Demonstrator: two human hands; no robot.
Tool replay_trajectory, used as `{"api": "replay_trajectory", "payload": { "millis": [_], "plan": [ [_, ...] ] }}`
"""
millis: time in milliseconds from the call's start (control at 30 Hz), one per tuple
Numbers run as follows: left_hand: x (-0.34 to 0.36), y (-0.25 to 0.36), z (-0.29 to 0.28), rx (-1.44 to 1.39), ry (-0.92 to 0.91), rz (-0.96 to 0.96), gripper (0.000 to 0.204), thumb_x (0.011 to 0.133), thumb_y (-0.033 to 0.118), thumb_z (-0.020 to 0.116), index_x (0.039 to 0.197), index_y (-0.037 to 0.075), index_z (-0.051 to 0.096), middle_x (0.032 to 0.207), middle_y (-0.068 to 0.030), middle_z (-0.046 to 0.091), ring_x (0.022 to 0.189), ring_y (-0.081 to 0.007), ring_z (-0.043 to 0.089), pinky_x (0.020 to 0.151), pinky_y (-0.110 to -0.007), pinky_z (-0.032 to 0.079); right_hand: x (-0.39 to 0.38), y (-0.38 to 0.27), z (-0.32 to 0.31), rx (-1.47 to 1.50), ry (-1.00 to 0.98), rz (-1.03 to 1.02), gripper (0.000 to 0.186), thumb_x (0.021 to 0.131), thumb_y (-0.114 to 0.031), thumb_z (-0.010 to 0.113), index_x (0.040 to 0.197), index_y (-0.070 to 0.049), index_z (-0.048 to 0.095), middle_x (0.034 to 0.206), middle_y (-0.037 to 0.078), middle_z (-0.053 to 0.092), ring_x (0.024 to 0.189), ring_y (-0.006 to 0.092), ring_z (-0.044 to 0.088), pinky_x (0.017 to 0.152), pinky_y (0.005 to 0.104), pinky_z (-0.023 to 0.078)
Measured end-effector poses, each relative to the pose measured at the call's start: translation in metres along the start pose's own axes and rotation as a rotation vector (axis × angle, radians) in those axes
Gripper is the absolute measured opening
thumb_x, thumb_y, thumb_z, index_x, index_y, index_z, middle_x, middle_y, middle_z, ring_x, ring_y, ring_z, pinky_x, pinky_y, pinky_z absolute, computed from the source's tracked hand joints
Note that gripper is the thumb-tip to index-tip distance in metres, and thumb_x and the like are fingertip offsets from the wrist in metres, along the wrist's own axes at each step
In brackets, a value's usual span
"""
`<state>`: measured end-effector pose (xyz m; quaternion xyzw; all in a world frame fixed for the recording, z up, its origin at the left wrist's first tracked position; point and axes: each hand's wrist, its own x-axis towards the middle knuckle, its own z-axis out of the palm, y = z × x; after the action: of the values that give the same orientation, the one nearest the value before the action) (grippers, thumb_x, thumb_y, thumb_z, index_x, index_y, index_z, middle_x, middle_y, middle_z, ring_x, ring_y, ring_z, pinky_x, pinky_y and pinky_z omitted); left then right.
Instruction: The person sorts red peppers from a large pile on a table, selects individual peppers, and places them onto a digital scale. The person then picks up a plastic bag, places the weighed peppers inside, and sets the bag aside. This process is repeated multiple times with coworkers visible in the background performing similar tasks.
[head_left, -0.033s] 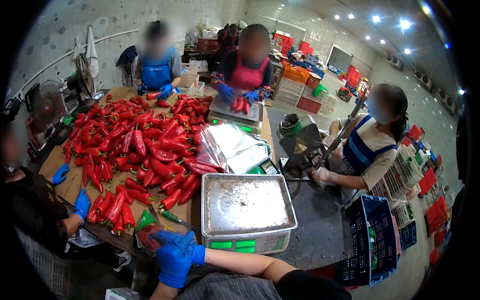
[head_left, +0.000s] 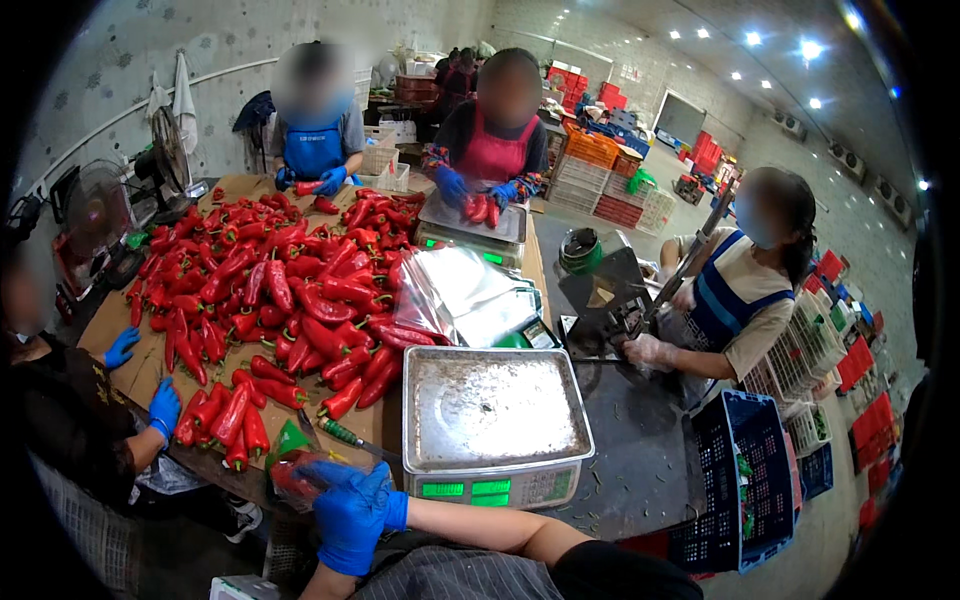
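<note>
Blue-gloved left hand (head_left: 347, 535) and right hand (head_left: 374, 491) bunched together at a clear, red-filled bag (head_left: 291, 482), exact grip I cannot tell, bag at the near edge of the table (head_left: 640, 480), left of the scale (head_left: 495, 410), nearly unchanged from before, apron (head_left: 314, 150) lettering too small to read

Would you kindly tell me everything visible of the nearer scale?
The nearer scale is boxy and pale, with a shallow rectangular tray that looks metal: shiny, scuffed, with dull patches. Green displays are lit on the left and middle of its front; details on the right are too small to tell. It sits upright on the table, right of the peppers and on the near side of the plastic bags. The right forearm is in front; whether they touch I cannot tell.
</note>
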<state>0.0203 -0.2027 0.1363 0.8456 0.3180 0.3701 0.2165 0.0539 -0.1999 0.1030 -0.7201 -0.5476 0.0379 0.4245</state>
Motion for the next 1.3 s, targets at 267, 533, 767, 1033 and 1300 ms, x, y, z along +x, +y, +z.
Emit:
{"api": "replay_trajectory", "payload": {
  "millis": [267, 533, 767, 1033, 1300],
  "plan": [
    [0.004, -0.029, -0.024, -0.492, 0.166, -0.401, 0.02, 0.087, 0.014, 0.06, 0.102, 0.004, 0.068, 0.086, -0.0045, 0.065, 0.071, -0.0117, 0.056, 0.066, -0.027, 0.046, 0.026, 0.054, -0.04, 0.121, -0.448, -0.289, 0.026, 0.084, -0.029, 0.055, 0.095, -0.007, 0.065, 0.087, 0.016, 0.064, 0.074, 0.0352, 0.059, 0.068, 0.0382, 0.048],
    [0.002, -0.036, -0.046, -0.771, 0.094, -0.497, 0.032, 0.086, 0.022, 0.062, 0.11, 0.001, 0.062, 0.096, -0.0067, 0.064, 0.079, -0.0133, 0.057, 0.072, -0.026, 0.047, 0.025, 0.059, -0.122, 0.193, -0.385, -0.603, 0.018, 0.08, -0.031, 0.06, 0.085, -0.016, 0.068, 0.077, 0.01, 0.062, 0.069, 0.0304, 0.057, 0.064, 0.0408, 0.046],
    [-0.012, -0.029, -0.04, -0.401, -0.032, -0.055, 0.112, 0.06, 0.028, 0.084, 0.143, 0.003, 0.014, 0.142, -0.0156, 0.029, 0.127, -0.0279, 0.037, 0.1, -0.04, 0.038, 0.025, 0.046, -0.119, -0.061, -0.234, -0.381, 0.019, 0.072, -0.021, 0.065, 0.091, -0.018, 0.066, 0.073, 0.004, 0.058, 0.074, 0.0267, 0.057, 0.066, 0.0356, 0.045],
    [0.019, -0.052, -0.042, -0.697, 0.603, -0.531, 0.025, 0.089, 0.017, 0.052, 0.104, -0.001, 0.062, 0.095, -0.0087, 0.064, 0.08, -0.0179, 0.061, 0.071, -0.028, 0.05, 0.043, -0.001, -0.138, 0.267, -0.065, -0.566, 0.041, 0.073, -0.008, 0.066, 0.113, -0.015, 0.062, 0.123, 0.01, 0.055, 0.106, 0.0284, 0.056, 0.089, 0.0372, 0.046],
    [0.026, 0.0, -0.077, -0.505, 0.598, -0.221, 0.027, 0.09, 0.019, 0.049, 0.099, -0.002, 0.062, 0.088, -0.0086, 0.06, 0.078, -0.0177, 0.057, 0.071, -0.029, 0.047, 0.048, 0.012, -0.15, 0.738, -0.579, 0.055, 0.111, 0.066, -0.02, 0.082, 0.147, -0.017, 0.006, 0.123, 0.011, 0.054, 0.074, 0.0157, 0.054, 0.067, 0.0284, 0.048]
  ]
}}
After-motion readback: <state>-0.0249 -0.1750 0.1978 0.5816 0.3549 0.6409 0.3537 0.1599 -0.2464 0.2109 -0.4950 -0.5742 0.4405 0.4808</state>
